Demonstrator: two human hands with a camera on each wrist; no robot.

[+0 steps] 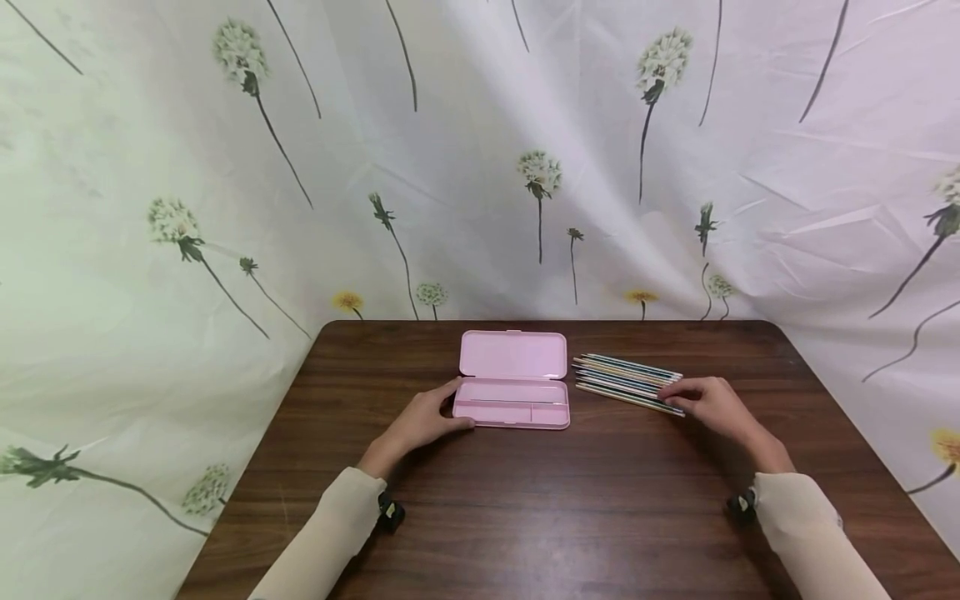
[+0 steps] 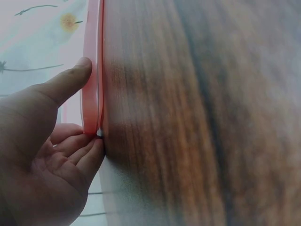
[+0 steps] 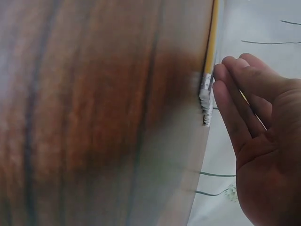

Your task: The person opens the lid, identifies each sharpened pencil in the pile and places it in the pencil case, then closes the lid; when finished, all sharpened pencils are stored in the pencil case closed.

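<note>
Right of case point(image 1: 513, 357): pencils point(image 1: 625, 379), long axis left–right
Right hand point(image 1: 710, 407): at right ends, pinch unclear
Left hand point(image 1: 422, 418): grips case

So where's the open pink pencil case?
Near the head view's centre, the pink case lies on the brown wooden table, left hand at its left, thin pencils right.

No text, label, brand, number or sign can be read in any view. On the pencils point(image 1: 628, 384) to the right of the pink case point(image 1: 513, 354), any print is too small to tell. The black device point(image 1: 391, 512) at the wrist, nearer the wearer and left of the case, carries a small yellowish patch, but no letters or figures can be made out on it.
</note>
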